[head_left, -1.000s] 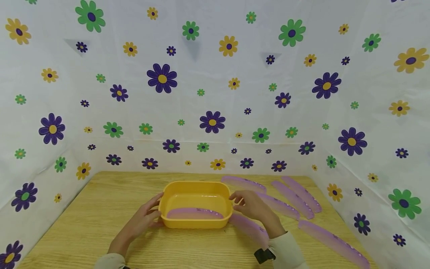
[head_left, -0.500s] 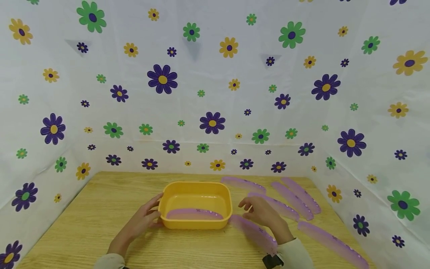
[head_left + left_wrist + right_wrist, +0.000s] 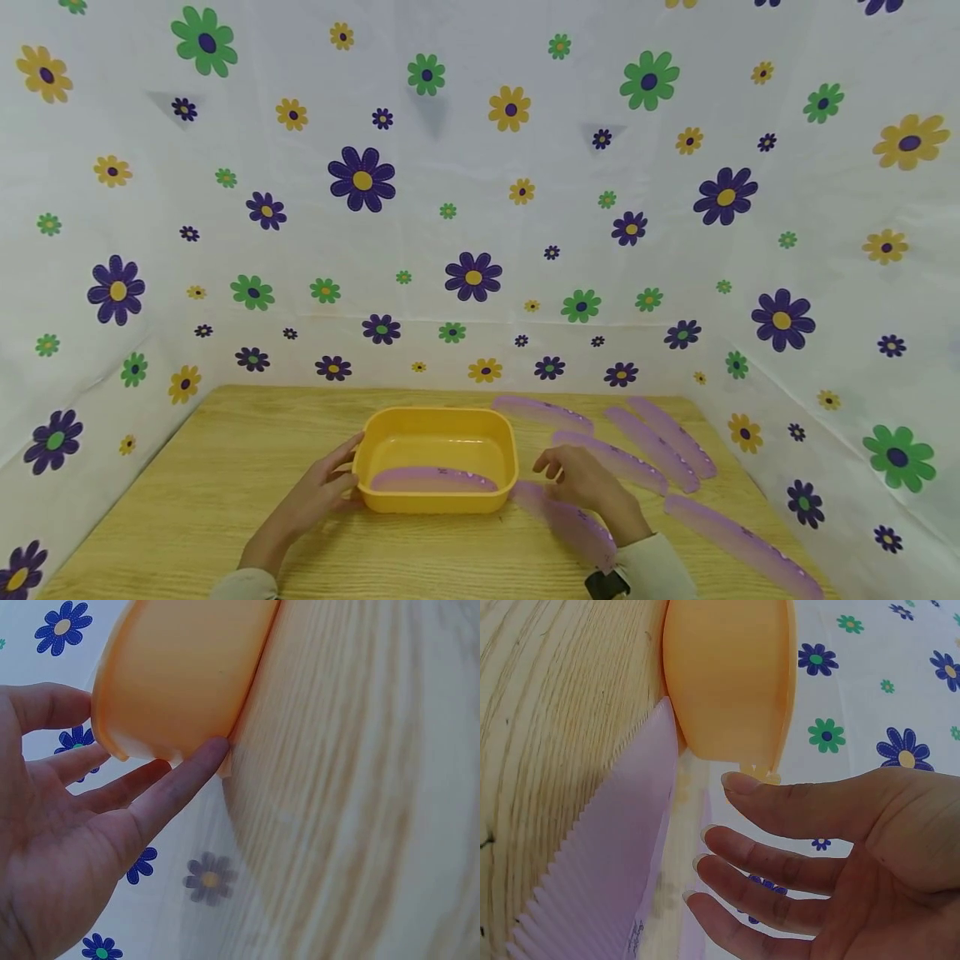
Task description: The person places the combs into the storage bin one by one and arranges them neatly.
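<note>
**Yellow tub, purple combs on worktop**

Yellow tub (image 3: 437, 458) mid-worktop (image 3: 225, 467), one purple comb (image 3: 433, 479) inside. Left hand (image 3: 318, 492) relaxed, fingers straight, touching tub's left wall. Right hand (image 3: 588, 483) loose, holding nothing, above a nearby comb (image 3: 566, 521), partly hiding it. Farthest-right comb (image 3: 742, 542) cut off by frame.

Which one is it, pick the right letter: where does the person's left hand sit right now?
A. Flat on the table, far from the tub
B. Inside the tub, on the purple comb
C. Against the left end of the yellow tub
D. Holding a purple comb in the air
C: the left hand lies with straight fingers touching the outer wall of the yellow tub, while the one purple comb in the tub lies untouched.
</note>
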`<state>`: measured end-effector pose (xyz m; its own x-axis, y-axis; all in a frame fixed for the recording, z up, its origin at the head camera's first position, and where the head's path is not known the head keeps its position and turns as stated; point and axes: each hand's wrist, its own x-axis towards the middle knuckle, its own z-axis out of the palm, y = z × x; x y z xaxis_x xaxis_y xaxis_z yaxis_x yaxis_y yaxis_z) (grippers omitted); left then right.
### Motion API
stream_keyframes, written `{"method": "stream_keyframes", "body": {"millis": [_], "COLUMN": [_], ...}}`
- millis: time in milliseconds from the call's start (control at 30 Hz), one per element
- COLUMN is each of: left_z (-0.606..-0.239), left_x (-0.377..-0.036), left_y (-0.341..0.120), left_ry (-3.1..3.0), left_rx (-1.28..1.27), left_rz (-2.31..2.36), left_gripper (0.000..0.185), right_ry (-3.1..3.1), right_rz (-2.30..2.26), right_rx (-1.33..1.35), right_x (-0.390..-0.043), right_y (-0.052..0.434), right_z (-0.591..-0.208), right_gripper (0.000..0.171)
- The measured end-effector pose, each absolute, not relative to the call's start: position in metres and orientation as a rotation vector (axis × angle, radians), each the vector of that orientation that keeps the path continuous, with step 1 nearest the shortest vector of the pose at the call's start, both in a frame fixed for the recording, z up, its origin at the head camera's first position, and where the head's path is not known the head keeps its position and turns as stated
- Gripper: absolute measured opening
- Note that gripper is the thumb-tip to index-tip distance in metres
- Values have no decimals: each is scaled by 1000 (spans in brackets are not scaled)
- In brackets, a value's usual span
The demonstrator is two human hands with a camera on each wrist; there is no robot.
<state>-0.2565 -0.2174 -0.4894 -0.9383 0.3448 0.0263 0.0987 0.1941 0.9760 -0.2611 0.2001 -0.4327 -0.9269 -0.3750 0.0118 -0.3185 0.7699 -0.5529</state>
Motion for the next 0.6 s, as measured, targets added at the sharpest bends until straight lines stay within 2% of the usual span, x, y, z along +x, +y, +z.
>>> {"method": "stream_keyframes", "body": {"millis": [600], "left_z": [-489], "left_x": [-257], "left_y": [-218], "left_ry": [2272], "left_rx": [424], "left_rz": [1818], "left_gripper": [72], "right_ry": [2882], "right_rz": [-816], "right_rx": [-568], "right_x": [-263], "right_y": [210], "right_z": [-442], "right_gripper": [29]}}
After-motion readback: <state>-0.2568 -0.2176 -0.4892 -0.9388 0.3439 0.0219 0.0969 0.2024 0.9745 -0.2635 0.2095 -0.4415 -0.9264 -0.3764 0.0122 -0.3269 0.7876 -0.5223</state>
